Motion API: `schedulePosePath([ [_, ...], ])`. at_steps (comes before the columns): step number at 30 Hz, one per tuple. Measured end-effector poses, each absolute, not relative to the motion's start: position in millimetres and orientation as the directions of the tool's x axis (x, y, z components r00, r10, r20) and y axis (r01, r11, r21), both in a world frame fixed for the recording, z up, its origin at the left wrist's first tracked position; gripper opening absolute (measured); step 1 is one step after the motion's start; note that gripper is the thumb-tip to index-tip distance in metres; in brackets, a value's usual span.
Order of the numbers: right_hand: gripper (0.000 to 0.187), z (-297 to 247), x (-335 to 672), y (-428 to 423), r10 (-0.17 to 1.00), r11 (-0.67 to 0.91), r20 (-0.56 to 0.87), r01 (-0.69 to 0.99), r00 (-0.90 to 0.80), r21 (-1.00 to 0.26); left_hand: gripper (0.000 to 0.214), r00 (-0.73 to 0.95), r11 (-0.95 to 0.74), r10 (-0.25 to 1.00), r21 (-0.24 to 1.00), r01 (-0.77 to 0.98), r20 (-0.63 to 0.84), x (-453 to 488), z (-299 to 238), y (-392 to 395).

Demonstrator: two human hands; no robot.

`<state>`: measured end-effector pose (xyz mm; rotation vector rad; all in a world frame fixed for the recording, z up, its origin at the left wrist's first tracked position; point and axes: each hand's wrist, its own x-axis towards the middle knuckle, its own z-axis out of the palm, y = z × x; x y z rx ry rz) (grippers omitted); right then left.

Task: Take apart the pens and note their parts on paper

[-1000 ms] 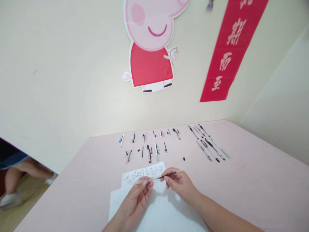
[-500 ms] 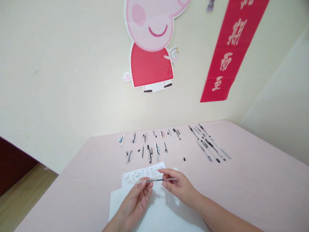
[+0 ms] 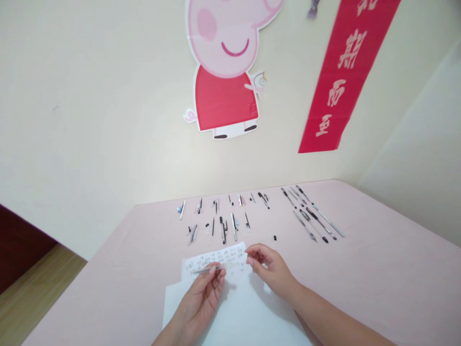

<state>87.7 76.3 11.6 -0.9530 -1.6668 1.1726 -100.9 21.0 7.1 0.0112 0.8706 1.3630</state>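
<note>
Honestly, with the left hand [image 3: 203, 295] pinching the pen [image 3: 207, 270] at lower centre over the paper [image 3: 237, 317], and the right hand [image 3: 270, 269] loosely curled beside it (can't tell if it grips anything), I'd hold that pen level and steady.

Bare hands and bare forearms, as they come through on my feed.

From my screen I see the left hand [image 3: 201, 298] and the right hand [image 3: 272, 270] uncovered, with slim fingers and short, rounded nails that catch a little light. Both wrists are narrow. The left forearm [image 3: 169, 336] shows only a short bare stretch at the bottom edge. The right forearm [image 3: 334, 323] shows a longer one, smooth and even. I cannot tell whether a sleeve begins beyond the frame.
</note>
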Motion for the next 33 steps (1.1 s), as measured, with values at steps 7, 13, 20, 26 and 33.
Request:
schedulePosePath([
  [7,0.019,-13,128,129,0.960,0.267,0.277,0.379,-0.028,-0.886,0.013,-0.046,0.286,0.841,0.515,-0.808,-0.538,-102,7,21],
  [13,0.015,-25,172,157,0.962,0.164,0.265,0.631,0.068,-0.758,0.011,-0.048,0.282,0.865,0.562,-0.777,-0.500,-103,3,19],
  [20,0.023,-25,181,157,0.967,0.254,0.195,0.704,-0.166,-0.663,0.012,-0.046,0.286,0.865,0.567,-0.773,-0.499,-101,8,19],
  [26,0.025,-17,178,151,0.935,0.352,0.191,0.701,-0.300,-0.621,0.013,-0.058,0.273,0.867,0.571,-0.774,-0.494,-100,9,18],
  [33,0.012,-12,176,148,0.926,0.372,0.182,0.734,-0.329,-0.568,0.014,-0.068,0.255,0.871,0.565,-0.784,-0.487,-100,10,22],
])
